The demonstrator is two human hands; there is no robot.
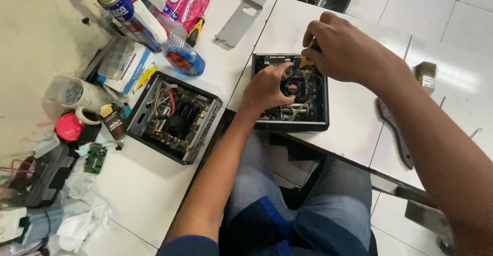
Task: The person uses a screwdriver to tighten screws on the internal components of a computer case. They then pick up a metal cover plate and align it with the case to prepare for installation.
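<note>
Head view, frame centre: left hand (pixel 267 86) resting fingers on fan (pixel 292 86) inside case (pixel 290 125); right hand (pixel 336 48) gripping screwdriver (pixel 306 60).

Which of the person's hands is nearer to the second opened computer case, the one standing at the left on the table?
The left. The left hand rests in the other open case, just right of the left case. The right hand is farther right, above that case's far edge.
</note>
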